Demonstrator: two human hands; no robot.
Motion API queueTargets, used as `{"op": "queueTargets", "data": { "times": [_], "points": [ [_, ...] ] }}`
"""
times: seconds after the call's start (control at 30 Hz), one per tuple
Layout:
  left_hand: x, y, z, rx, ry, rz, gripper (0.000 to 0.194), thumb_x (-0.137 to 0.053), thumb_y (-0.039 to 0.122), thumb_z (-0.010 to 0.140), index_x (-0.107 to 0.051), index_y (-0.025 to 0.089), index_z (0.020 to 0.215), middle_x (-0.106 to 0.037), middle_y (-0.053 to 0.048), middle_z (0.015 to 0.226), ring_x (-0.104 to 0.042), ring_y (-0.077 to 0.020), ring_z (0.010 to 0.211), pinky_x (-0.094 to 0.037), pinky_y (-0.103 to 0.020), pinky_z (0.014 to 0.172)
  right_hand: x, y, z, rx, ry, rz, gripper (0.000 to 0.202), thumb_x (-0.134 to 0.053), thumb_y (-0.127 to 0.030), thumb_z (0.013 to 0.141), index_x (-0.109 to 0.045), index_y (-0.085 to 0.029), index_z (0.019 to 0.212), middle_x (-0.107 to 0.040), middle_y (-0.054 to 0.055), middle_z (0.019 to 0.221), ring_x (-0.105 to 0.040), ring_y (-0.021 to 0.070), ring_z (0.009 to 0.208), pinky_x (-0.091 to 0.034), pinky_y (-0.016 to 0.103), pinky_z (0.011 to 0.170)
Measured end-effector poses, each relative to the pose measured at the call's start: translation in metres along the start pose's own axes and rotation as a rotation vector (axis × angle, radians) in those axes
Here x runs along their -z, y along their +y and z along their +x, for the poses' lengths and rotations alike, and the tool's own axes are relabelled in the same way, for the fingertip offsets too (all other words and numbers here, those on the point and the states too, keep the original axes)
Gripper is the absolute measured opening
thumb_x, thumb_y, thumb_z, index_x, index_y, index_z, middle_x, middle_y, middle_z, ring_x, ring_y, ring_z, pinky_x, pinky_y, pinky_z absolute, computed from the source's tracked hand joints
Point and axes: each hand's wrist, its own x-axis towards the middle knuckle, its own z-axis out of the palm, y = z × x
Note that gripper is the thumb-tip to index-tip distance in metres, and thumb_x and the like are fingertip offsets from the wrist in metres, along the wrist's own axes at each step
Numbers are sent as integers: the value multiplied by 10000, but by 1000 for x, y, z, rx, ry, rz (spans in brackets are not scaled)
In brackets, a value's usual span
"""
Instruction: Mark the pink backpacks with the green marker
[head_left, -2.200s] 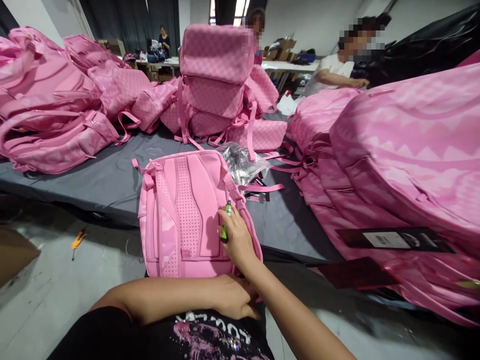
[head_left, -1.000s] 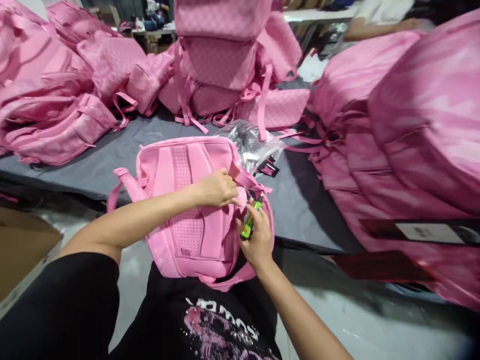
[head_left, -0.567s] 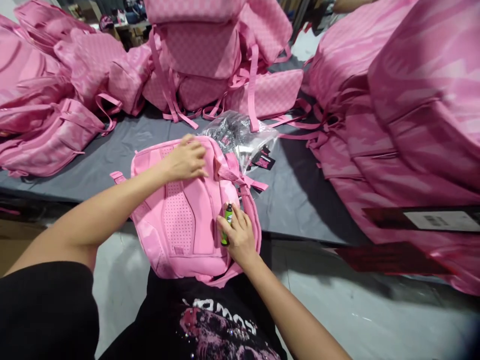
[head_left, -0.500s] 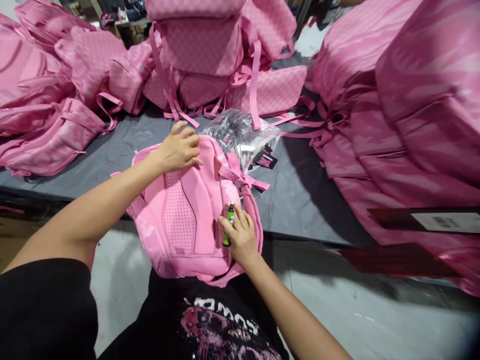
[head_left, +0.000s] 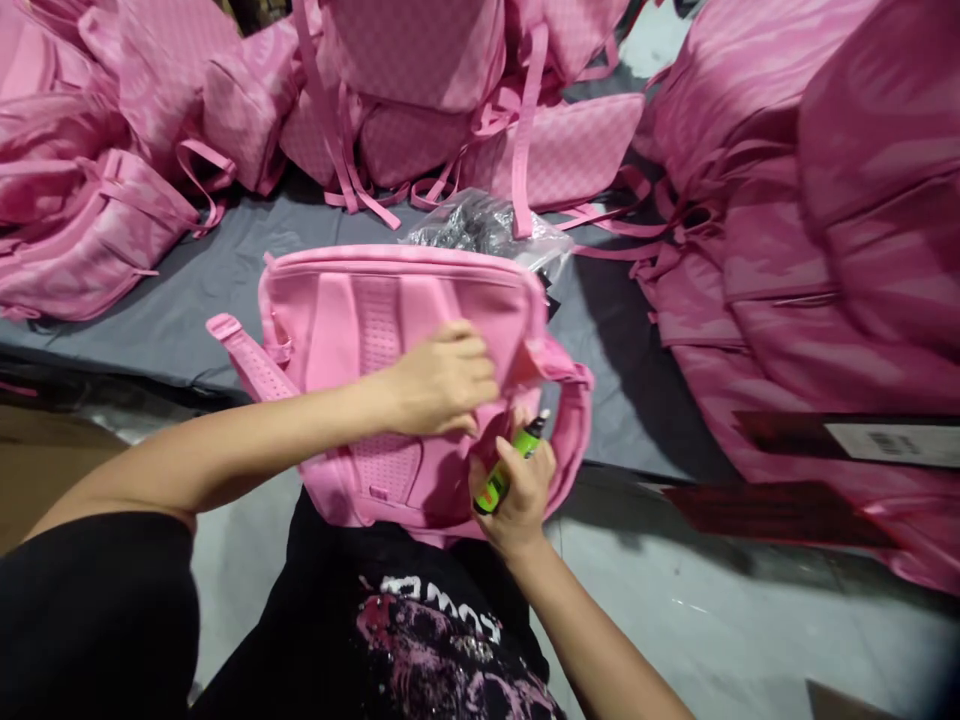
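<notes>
A pink backpack [head_left: 315, 320] stands at the table's front edge, its dotted back panel towards me and its straps out at both sides. My right hand [head_left: 517, 490] is closed around a green lighter-like bottle with a black tip [head_left: 504, 474], held against the bag's right side. Over the right half of the back panel is my left hand [head_left: 446, 385], fingers curled and somewhat blurred; whether they grip the fabric cannot be made out.
Pink backpacks are piled at the left [head_left: 90, 230], at the back [head_left: 420, 60] and high at the right [head_left: 780, 250] of the grey-covered table [head_left: 607, 330]. A clear plastic bag [head_left: 480, 225] lies behind the backpack. Tags hang at the right.
My left hand has moved from the bag's top edge down and right. The backpack's top has spread wider, and its left strap now sticks out. My right hand has shifted right with the green bottle.
</notes>
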Motion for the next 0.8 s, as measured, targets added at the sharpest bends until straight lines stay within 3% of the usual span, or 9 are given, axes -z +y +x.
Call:
{"op": "queueTargets", "data": {
  "times": [0.1, 0.17, 0.27, 0.33, 0.43, 0.57, 0.67, 0.8],
  "points": [
    [1, 1, 26, -129, -53, 11, 252, -512, 361, 951, -676, 180, 890, -678, -65, 857, -551, -210, 885, -343, -396, 966, -5, 8, 13, -7, 140, 12, 565, -570, -157, 848, -384, -296, 1364, -434, 157, 1508, -478, 330, 1355, -474, 591, 994],
    [1, -23, 28, -109, -114, 54, 287, -560, 449, 915, -676, 187, 896, -679, -67, 878, -559, -226, 921, -339, -425, 1008, -15, 23, 17, 17, 95, -16, 491, -522, -147, 873, -422, -287, 1332, -499, 143, 1458, -467, 317, 1366, -479, 587, 995],
    [3, -70, 18, 44, -190, 180, 422, -620, 590, 837, -669, 172, 865, -674, -72, 888, -557, -265, 989, -320, -508, 1057, -24, 46, 18, 19, -44, 74, 510, -514, -113, 883, -425, -269, 1361, -564, 134, 1406, -440, 310, 1389, -470, 585, 1012],
    [3, -83, 11, 111, -231, 212, 464, -612, 613, 831, -671, 156, 877, -672, -77, 898, -550, -284, 1015, -319, -564, 1060, -20, 51, 17, -30, -59, 151, 524, -533, -123, 897, -423, -267, 1388, -566, 136, 1410, -484, 297, 1356, -461, 566, 1030],
    [-5, -69, 5, 70, -264, 133, 476, -654, 615, 796, -678, 149, 889, -675, -89, 908, -530, -318, 1076, -325, -596, 1069, -4, 40, 19, -157, 31, 159, 487, -555, -202, 930, -451, -285, 1398, -658, 106, 1286, -635, 276, 1171, -480, 542, 1006],
    [-19, -41, 0, 49, -181, 10, 387, -682, 520, 808, -679, 142, 888, -681, -115, 952, -509, -338, 1148, -331, -607, 1086, 8, 13, 29, -425, 99, 387, 443, -518, -366, 963, -480, -242, 1387, -699, 105, 1119, -712, 261, 949, -583, 465, 818],
    [-22, -38, -6, 58, -128, -86, 385, -645, 524, 840, -669, 141, 864, -680, -118, 980, -506, -340, 1175, -319, -632, 1105, 0, 4, 42, -621, 58, 494, 306, -589, -394, 927, -593, -218, 1177, -699, 73, 1002, -706, 211, 800, -584, 376, 688],
    [-21, -38, -13, 52, -82, -190, 317, -653, 473, 854, -663, 157, 832, -676, -105, 1018, -484, -325, 1243, -281, -627, 1158, -17, 4, 55, -826, 152, 416, 264, -628, -454, 885, -589, -193, 867, -603, -21, 699, -544, 118, 523, -448, 265, 491]
  ]
}}
